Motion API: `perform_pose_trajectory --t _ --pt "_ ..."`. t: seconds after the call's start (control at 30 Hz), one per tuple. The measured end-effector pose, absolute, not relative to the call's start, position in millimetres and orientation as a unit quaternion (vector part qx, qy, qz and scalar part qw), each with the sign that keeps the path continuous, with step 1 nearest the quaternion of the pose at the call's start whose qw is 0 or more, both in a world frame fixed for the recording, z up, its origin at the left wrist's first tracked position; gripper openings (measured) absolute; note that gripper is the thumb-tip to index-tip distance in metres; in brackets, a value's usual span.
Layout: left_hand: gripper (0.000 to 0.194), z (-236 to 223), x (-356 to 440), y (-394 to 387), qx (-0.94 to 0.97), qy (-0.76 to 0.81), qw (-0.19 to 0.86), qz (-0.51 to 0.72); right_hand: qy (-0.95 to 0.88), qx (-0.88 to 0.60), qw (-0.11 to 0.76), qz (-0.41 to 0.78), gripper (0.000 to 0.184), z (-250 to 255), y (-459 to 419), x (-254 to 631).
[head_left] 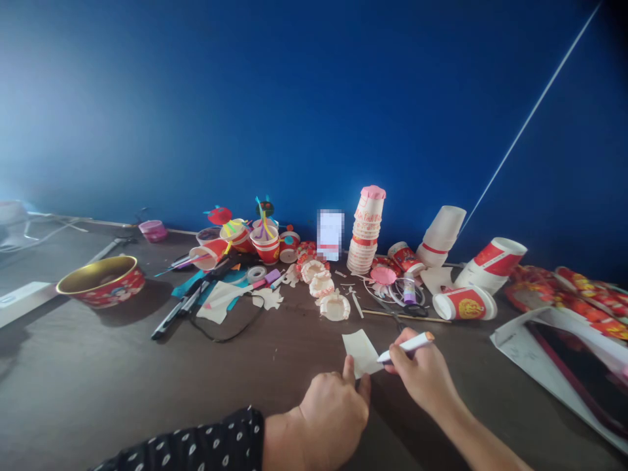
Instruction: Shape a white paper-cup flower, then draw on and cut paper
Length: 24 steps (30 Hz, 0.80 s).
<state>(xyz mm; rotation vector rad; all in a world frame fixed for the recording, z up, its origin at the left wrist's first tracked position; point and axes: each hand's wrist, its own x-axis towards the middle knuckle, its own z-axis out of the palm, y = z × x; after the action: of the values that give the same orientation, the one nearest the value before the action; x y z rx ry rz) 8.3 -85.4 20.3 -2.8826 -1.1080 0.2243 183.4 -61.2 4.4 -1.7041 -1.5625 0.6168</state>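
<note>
My right hand [422, 369] is closed round a white marker [411, 347] with an orange end. The marker's tip rests at the right edge of a small piece of white paper [360, 350] on the dark table. My left hand [333, 412], below a black sleeve with white leaf-like marks, presses on the paper's near edge. Its index finger and thumb are stretched out and apart, while the other fingers are curled and partly hidden. Just beyond my right hand, dark scissors-like handles [400, 325] show in part.
Beyond the paper lie crinkled paper rings [335, 306], a tall stack of paper cups [366, 235] and a thin wooden stick [407, 316]. Pens [179, 311] and a red-gold bowl [105, 281] are at left. A tipped cup [465, 304] and a phone [583, 366] are at right.
</note>
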Motion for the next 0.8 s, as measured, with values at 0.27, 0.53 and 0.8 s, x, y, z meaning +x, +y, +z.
perform_pose_trajectory --t 0.27,0.53,0.8 --pt "0.048 18.5 8.3 -85.2 -0.93 -0.358 0.026 0.08 -0.587 -0.665 0.384 0.256 0.019 5.1 -60.2 182.7" --pt "0.049 14.4 7.7 -85.0 -0.931 -0.358 0.034 0.067 -0.586 -0.661 0.388 0.263 0.02 6.1 -62.0 181.9" --pt "0.049 18.3 7.9 -85.1 -0.929 -0.359 0.028 0.079 -0.606 -0.655 0.386 0.235 0.02 3.3 -59.8 183.0"
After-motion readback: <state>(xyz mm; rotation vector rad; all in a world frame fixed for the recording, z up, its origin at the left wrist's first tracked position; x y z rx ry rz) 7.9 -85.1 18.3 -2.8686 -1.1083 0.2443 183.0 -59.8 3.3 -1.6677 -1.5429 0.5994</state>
